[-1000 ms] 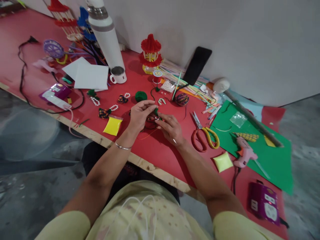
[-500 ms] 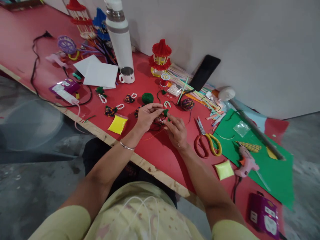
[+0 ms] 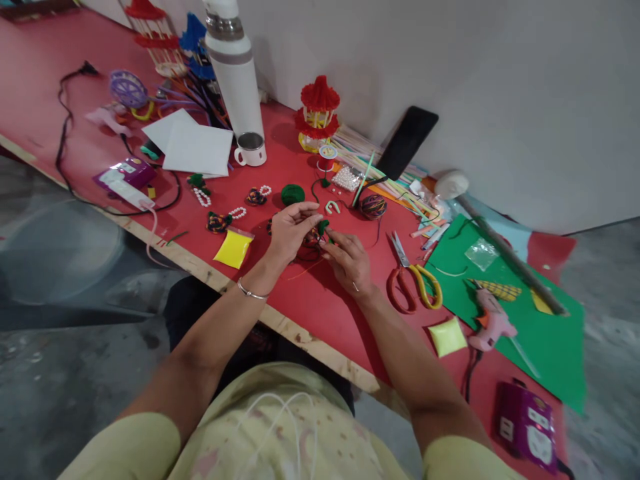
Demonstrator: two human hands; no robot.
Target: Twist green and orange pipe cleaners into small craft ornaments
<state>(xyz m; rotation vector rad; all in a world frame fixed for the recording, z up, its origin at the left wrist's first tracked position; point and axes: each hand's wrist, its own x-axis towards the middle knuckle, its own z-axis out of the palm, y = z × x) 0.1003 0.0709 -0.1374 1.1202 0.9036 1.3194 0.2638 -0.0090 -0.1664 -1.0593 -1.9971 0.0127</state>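
Between my two hands is a small green yarn piece (image 3: 323, 227). My left hand (image 3: 293, 231), with a bracelet at its wrist, has thumb and forefinger pinched at the piece's left side. My right hand (image 3: 350, 259) grips it from the right with fingers bent together. Dark and multicoloured yarn lies under my fingers, partly hidden. Just beyond are a green yarn ball (image 3: 293, 194) and a pale bent piece (image 3: 332, 207). Yarn pieces with white bead loops (image 3: 218, 222) rest to the left, near a yellow packet (image 3: 234, 248).
Scissors (image 3: 409, 273) lie right of my hands. Farther right are a green sheet (image 3: 555, 353), a pink glue gun (image 3: 493, 320) and a purple box (image 3: 527, 427). A white bottle (image 3: 237, 87), a mug (image 3: 251, 149) and a phone (image 3: 407, 142) stand at the back.
The green yarn piece has shifted slightly left between my fingers, and my right hand has moved a little left with it. The whole view has shifted slightly. Both hands keep their hold.
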